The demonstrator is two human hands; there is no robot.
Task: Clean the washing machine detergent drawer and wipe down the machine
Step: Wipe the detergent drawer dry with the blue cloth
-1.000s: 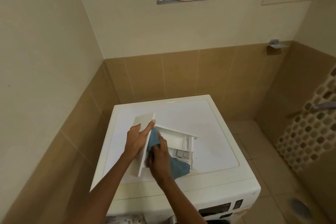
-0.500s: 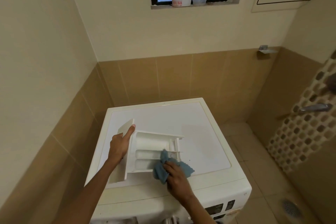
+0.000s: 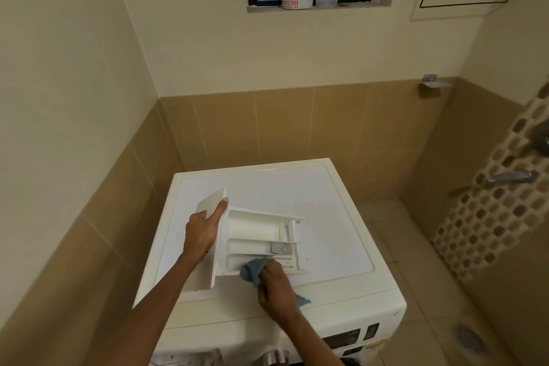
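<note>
Drawer [image 3: 252,227] in left hand [image 3: 202,232] (cloth [image 3: 250,273], right hand [image 3: 277,290])

the white drawer [image 3: 255,235] lies on the flat top of the white machine [image 3: 326,208], open side up, front panel standing at the left, three compartments showing. a bunched blue cloth [image 3: 251,272] sits in the nearest compartment, one corner trailing onto the machine.

Two slim forearms, bare to the wrists, end in the bare left hand [image 3: 200,232] and right hand [image 3: 274,282].
</note>
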